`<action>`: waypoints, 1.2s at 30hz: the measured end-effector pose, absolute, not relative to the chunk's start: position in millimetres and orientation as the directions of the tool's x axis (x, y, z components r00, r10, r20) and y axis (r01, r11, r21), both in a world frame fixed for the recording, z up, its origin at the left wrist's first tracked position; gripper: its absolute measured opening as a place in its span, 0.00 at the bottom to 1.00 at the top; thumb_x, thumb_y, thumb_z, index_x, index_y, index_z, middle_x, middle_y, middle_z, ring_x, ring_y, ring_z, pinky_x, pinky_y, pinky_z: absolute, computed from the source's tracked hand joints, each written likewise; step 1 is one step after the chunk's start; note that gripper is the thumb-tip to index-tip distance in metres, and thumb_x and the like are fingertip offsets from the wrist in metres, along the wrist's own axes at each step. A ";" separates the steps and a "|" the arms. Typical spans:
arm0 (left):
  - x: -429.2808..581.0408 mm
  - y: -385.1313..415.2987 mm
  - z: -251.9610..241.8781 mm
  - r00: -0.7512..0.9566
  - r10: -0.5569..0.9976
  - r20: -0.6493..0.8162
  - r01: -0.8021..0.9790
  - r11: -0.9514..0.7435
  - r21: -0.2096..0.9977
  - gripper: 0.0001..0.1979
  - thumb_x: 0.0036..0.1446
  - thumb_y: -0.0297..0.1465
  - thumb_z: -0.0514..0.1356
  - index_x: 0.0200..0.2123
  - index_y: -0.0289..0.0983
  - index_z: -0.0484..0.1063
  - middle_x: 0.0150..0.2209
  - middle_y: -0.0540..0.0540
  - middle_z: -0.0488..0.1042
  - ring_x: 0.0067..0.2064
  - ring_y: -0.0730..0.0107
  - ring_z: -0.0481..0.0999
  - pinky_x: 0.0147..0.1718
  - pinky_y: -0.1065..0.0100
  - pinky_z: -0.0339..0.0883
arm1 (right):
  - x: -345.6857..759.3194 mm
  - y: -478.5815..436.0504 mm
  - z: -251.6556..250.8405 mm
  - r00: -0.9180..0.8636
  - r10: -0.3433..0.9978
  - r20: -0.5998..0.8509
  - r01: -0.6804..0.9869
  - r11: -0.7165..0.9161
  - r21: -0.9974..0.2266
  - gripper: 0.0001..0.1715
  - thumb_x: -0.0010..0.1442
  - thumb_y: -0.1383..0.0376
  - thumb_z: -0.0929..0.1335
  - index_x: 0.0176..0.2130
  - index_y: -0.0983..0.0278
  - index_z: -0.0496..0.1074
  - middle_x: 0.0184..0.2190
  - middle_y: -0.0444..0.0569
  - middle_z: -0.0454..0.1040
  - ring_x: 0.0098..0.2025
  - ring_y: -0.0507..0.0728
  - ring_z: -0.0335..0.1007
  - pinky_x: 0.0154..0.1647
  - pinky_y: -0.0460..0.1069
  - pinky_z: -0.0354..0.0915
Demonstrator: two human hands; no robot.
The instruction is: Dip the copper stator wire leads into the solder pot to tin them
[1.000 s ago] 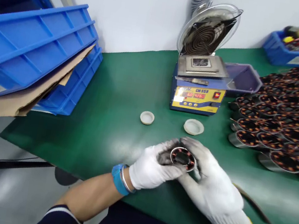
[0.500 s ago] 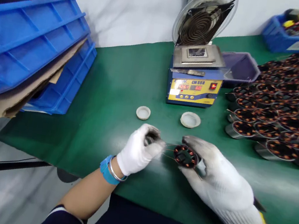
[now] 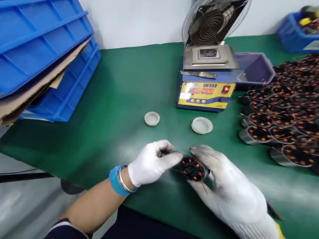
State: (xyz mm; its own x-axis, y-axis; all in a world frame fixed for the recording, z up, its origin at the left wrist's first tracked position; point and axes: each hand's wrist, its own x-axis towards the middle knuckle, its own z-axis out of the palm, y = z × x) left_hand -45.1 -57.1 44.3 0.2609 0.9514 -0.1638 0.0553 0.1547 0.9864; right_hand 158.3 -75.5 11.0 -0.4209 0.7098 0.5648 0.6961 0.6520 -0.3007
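Observation:
Both hands wear white knit gloves over the green mat [image 3: 109,128]. My right hand [image 3: 233,191] is closed round a small round stator [image 3: 192,168] with copper windings, held just above the mat. My left hand [image 3: 152,163] sits close on the stator's left side, its fingertips pinched together on thin wire leads that run from the stator. A blue band and a metal bangle circle the left wrist.
A blue and yellow solder pot [image 3: 206,80] with a fan [image 3: 213,17] behind it stands at the back. Two white caps [image 3: 152,118] [image 3: 202,125] lie before it. Several wound stators [image 3: 299,113] crowd the right. Blue crates [image 3: 28,46] with cardboard stack at the left.
My left hand pulled away to the left from the stator, drawing out its wires, then came back close beside it. My right hand kept hold of the stator throughout.

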 end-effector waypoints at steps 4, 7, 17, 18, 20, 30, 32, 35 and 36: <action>-43.3 -56.3 43.4 0.145 0.963 -0.227 0.024 0.226 0.974 0.16 0.55 0.40 0.61 0.22 0.38 0.62 0.19 0.55 0.63 0.21 0.79 0.60 0.23 0.72 0.56 | 163.6 -76.6 10.6 -0.410 0.772 0.486 0.705 0.606 -0.368 0.21 0.59 0.63 0.66 0.53 0.63 0.67 0.47 0.54 0.76 0.49 0.60 0.76 0.49 0.53 0.74; -46.3 -51.8 40.2 0.002 0.971 -0.240 -0.087 0.239 0.967 0.17 0.55 0.43 0.61 0.23 0.39 0.61 0.20 0.56 0.63 0.19 0.80 0.59 0.20 0.73 0.53 | 177.6 -64.2 18.5 -0.323 0.829 0.457 0.785 0.504 -0.359 0.22 0.57 0.63 0.67 0.52 0.62 0.68 0.45 0.53 0.75 0.45 0.59 0.76 0.46 0.52 0.74; -32.3 -47.9 2.9 0.140 0.983 -0.118 0.174 0.092 0.980 0.10 0.55 0.37 0.62 0.26 0.38 0.68 0.25 0.53 0.69 0.29 0.73 0.67 0.32 0.70 0.61 | 203.0 22.8 43.6 -0.164 0.984 0.066 0.973 0.172 -0.154 0.29 0.60 0.60 0.67 0.58 0.67 0.70 0.52 0.60 0.73 0.49 0.66 0.73 0.48 0.58 0.68; -32.4 -47.7 2.2 0.148 0.982 -0.120 0.179 0.093 0.980 0.10 0.55 0.37 0.62 0.27 0.38 0.69 0.26 0.53 0.70 0.30 0.73 0.67 0.33 0.70 0.62 | 203.1 27.2 43.3 -0.181 0.983 0.037 0.974 0.185 -0.134 0.29 0.60 0.58 0.67 0.58 0.66 0.70 0.53 0.59 0.73 0.49 0.66 0.73 0.48 0.58 0.68; -33.2 -47.0 2.4 0.160 0.977 -0.141 0.178 0.112 0.978 0.10 0.55 0.38 0.61 0.28 0.38 0.69 0.26 0.52 0.71 0.31 0.72 0.69 0.34 0.69 0.62 | 202.7 33.2 43.9 -0.221 0.975 -0.003 0.969 0.219 -0.116 0.30 0.61 0.57 0.67 0.59 0.65 0.69 0.54 0.59 0.73 0.49 0.66 0.73 0.47 0.58 0.67; -33.8 -45.7 6.0 0.201 0.969 -0.142 0.168 0.108 0.980 0.08 0.55 0.36 0.62 0.28 0.39 0.69 0.27 0.51 0.73 0.32 0.70 0.71 0.34 0.69 0.63 | 188.4 20.4 70.9 -0.185 0.979 0.088 0.982 0.187 -0.018 0.31 0.65 0.50 0.62 0.62 0.61 0.68 0.54 0.58 0.71 0.44 0.63 0.73 0.32 0.51 0.57; -34.3 -45.7 5.9 0.208 0.967 -0.146 0.184 0.109 0.977 0.09 0.55 0.36 0.62 0.28 0.39 0.69 0.28 0.51 0.73 0.31 0.70 0.71 0.34 0.68 0.63 | 187.1 19.2 72.6 -0.209 0.966 0.152 0.977 0.199 0.078 0.29 0.63 0.54 0.66 0.60 0.60 0.70 0.54 0.59 0.71 0.42 0.62 0.72 0.30 0.51 0.54; -35.4 -45.2 5.6 0.216 0.967 -0.139 0.210 0.093 0.973 0.08 0.55 0.37 0.61 0.28 0.39 0.70 0.28 0.51 0.74 0.32 0.70 0.71 0.35 0.69 0.63 | 184.6 23.1 69.7 -0.333 0.936 0.114 0.921 0.297 0.252 0.23 0.68 0.58 0.61 0.57 0.59 0.74 0.49 0.59 0.72 0.41 0.60 0.69 0.30 0.50 0.50; -35.7 -44.9 5.4 0.217 0.967 -0.132 0.215 0.084 0.973 0.08 0.56 0.37 0.61 0.29 0.39 0.70 0.28 0.51 0.74 0.32 0.70 0.71 0.35 0.69 0.63 | 183.6 24.9 67.3 -0.346 0.934 0.086 0.907 0.310 0.284 0.24 0.70 0.58 0.57 0.55 0.57 0.75 0.47 0.58 0.72 0.40 0.59 0.68 0.30 0.50 0.49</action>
State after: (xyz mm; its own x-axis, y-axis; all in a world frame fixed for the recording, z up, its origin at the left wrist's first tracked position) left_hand -35.7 -44.9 5.4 0.2174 0.9671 -0.1320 0.2155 0.0844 0.9729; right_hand 183.6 24.9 67.3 -0.3457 0.9344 0.0863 0.9075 0.3095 0.2841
